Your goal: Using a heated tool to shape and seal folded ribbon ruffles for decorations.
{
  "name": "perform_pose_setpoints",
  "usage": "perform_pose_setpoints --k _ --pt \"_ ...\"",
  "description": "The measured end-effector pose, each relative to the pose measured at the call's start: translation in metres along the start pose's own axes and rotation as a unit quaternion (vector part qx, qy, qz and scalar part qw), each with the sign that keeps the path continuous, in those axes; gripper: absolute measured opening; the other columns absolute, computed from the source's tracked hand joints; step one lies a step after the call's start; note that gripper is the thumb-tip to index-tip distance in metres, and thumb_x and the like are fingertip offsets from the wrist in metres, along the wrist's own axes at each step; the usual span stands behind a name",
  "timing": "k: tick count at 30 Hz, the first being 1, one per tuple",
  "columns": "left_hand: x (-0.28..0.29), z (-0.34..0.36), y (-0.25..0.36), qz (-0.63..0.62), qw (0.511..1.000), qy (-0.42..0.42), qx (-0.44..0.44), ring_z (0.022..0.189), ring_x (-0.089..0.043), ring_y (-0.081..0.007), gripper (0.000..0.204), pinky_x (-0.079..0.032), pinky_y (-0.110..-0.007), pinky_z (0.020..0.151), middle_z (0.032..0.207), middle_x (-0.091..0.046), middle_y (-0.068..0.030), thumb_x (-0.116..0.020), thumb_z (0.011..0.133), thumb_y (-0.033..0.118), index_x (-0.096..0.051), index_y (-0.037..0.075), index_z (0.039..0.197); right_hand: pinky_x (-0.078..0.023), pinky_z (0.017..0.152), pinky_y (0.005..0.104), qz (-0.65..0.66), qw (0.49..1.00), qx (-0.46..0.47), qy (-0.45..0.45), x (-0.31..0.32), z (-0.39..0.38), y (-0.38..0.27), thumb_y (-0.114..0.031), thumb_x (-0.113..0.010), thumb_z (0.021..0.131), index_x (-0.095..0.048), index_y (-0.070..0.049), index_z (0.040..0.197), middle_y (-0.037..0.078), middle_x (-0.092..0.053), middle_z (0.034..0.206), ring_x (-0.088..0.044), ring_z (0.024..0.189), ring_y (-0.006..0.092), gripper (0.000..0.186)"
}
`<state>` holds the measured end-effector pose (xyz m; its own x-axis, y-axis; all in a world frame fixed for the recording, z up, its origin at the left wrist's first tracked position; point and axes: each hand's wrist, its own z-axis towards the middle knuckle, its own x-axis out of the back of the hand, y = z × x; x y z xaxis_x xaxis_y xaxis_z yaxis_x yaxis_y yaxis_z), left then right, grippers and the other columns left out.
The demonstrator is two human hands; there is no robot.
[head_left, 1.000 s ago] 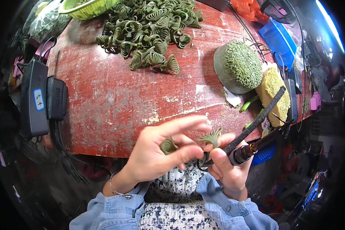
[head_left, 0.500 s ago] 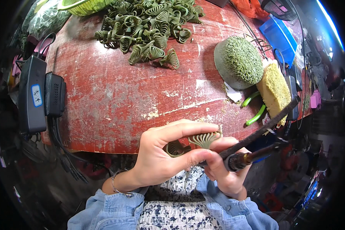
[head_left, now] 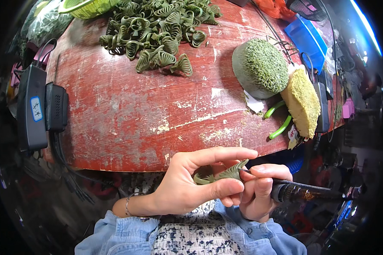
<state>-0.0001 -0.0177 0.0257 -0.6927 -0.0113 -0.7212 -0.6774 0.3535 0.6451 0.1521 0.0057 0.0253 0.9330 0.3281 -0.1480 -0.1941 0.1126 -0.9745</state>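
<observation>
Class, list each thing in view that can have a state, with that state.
Left hand, holding a ribbed green piece
Right hand, gripping a dark cylindrical object
Pile of green pieces, loosely heaped
Red tabletop, scratched and worn
Green handles, spread apart
Round green block, rough on one face
Plastic bag, crumpled
Bracelet, worn on left wrist

A red table [head_left: 132, 123], its paint scuffed through to pale patches and grey smears, fills the middle of the frame and curves down to a near edge below centre. At the top, left of centre, lies a heap of ribbed green loops [head_left: 157, 32] (a few sit at its lower fringe). Right of centre stands a round block [head_left: 266, 66] with a crumbly green top; beside it are a white scrap [head_left: 253, 103], bright green curved handles [head_left: 281, 128] and a rough yellow block [head_left: 303, 102].
</observation>
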Motion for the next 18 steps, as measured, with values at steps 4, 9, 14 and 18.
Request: perform_pose_setpoints --k 4,9,14,18 --pt "-0.007 -0.001 -0.007 -0.066 0.998 -0.005 -0.007 0.061 -0.06 -0.0129 0.053 -0.047 -0.019 0.049 0.077 -0.06 -0.0106 -0.066 0.077 0.021 -0.044 -0.008 0.115 -0.039 0.039 0.0192 -0.004 0.999 -0.014 0.041 0.0 -0.014 0.004 -0.018 -0.054 0.086 -0.056 0.0 0.098 0.01 -0.059 0.063 -0.05 0.044 0.0085 0.022" --pt "-0.006 0.0 -0.013 -0.079 0.997 -0.022 -0.005 0.062 -0.061 -0.0148 0.054 -0.047 -0.019 0.05 0.082 -0.06 -0.0131 -0.064 0.079 0.022 -0.041 -0.009 0.116 -0.046 0.042 0.0258 0.067 0.995 0.074 0.029 -0.011 -0.007 0.009 -0.01 -0.042 0.091 -0.041 0.003 0.11 0.018 -0.055 0.069 -0.055 0.048 0.0177 0.024" --pt "-0.005 0.0 -0.017 -0.091 0.996 -0.023 -0.001 0.063 -0.061 -0.0158 0.055 -0.048 -0.018 0.05 0.087 -0.059 -0.0146 -0.063 0.08 0.022 -0.039 -0.009 0.118 -0.045 0.043 0.0256 -0.007 0.995 0.097 0.01 -0.008 -0.006 0.01 -0.009 -0.04 0.091 -0.04 0.004 0.111 0.02 -0.054 0.068 -0.054 0.05 0.0186 0.024" --pt "-0.006 0.002 -0.015 -0.098 0.995 -0.017 0.015 0.063 -0.061 -0.016 0.056 -0.048 -0.019 0.048 0.088 -0.059 -0.0139 -0.062 0.08 0.023 -0.038 -0.009 0.12 -0.038 0.039 0.0202 -0.081 0.994 0.01 0.066 -0.003 -0.014 0.002 -0.031 -0.039 0.092 -0.04 -0.009 0.107 0.005 -0.048 0.072 -0.04 0.043 0.0068 0.026"
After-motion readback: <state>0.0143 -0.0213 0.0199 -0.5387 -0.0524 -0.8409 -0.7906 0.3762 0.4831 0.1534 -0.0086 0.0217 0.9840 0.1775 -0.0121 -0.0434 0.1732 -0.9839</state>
